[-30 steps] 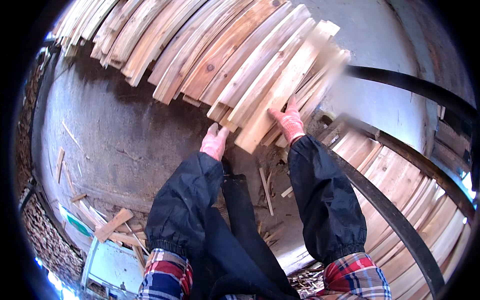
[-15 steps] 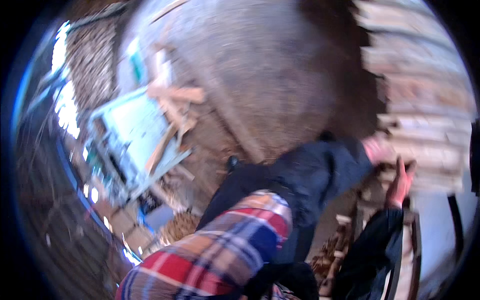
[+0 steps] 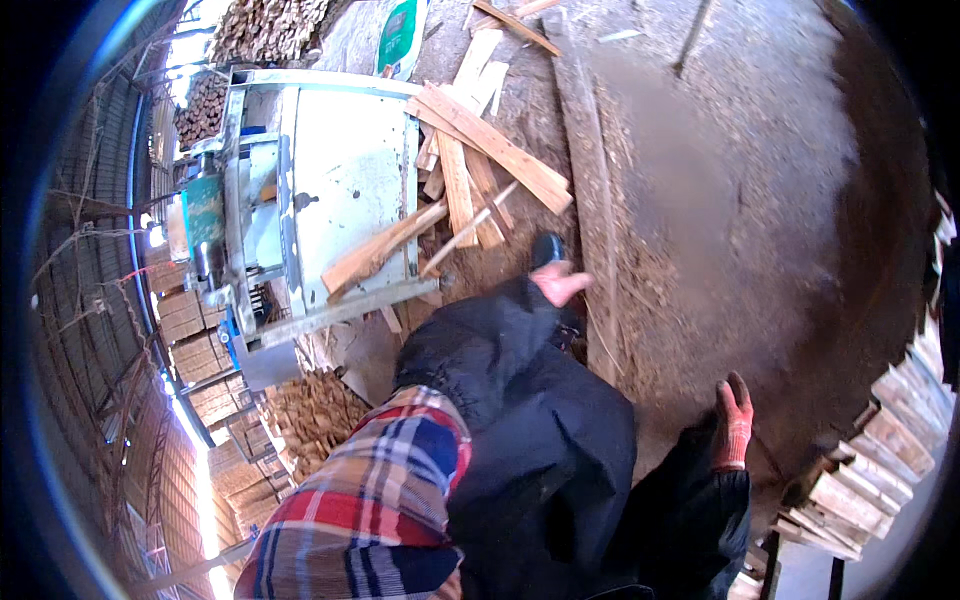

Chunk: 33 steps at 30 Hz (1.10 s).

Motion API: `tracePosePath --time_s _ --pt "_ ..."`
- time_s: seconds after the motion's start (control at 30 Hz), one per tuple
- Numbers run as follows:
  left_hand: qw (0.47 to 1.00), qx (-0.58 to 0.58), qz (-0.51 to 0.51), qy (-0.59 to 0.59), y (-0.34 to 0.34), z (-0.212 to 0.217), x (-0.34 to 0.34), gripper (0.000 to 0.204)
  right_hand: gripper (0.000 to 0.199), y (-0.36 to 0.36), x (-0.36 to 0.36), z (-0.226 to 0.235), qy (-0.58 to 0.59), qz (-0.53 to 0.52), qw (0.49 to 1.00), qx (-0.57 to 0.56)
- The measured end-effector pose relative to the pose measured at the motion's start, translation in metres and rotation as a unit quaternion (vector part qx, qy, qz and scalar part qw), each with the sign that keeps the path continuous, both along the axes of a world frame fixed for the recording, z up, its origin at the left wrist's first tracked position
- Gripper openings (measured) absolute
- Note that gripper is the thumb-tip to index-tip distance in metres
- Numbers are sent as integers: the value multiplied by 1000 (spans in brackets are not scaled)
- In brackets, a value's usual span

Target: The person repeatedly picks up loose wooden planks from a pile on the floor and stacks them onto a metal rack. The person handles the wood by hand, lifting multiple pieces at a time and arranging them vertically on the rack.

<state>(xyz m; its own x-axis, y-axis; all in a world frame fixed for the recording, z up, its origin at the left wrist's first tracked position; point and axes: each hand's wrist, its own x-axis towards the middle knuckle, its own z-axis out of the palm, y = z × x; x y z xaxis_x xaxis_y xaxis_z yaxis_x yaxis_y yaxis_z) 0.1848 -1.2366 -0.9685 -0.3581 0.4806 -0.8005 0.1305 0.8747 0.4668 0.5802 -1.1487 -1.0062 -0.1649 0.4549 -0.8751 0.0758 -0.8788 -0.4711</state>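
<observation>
My left hand [image 3: 562, 283], in a pinkish glove, is above the ground near a dark shoe tip [image 3: 547, 250], with fingers stretched and nothing seen in them. To its left, loose boards [image 3: 495, 147] lie partly against a white metal-topped machine table [image 3: 350, 150]; one short board [image 3: 380, 250] rests across the table's edge. My right hand [image 3: 735, 425] wears a red glove with dark fingertips. Its fingers extend away from me and hold nothing visible. At the far right, stacked planks [image 3: 875, 475] lie in a row, apart from that hand.
A long beam [image 3: 592, 190] lies across the dirt floor ahead of my feet. Beyond the table are a green and white sack [image 3: 400, 38] and a heap of wood pieces [image 3: 265, 30]. Wood scraps [image 3: 312, 415] pile at the lower left, beside bundled timber stacks [image 3: 185, 325].
My view has swung to the right, so the machine table looks nearer. Both hands have come away from the plank stack; my left hand has moved toward the table side.
</observation>
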Motion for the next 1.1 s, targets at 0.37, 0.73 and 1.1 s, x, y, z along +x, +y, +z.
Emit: tracePosePath --time_s 0.37,0.73,1.1 --pt "960 31 236 150 -114 -98 -384 69 81 38 -506 -130 16 536 811 233" --pt "915 45 402 -9 -78 -161 -438 64 79 34 -675 -220 51 578 799 159" --pt "851 166 397 -302 13 -62 -274 49 67 17 -502 -59 276 227 928 -107"
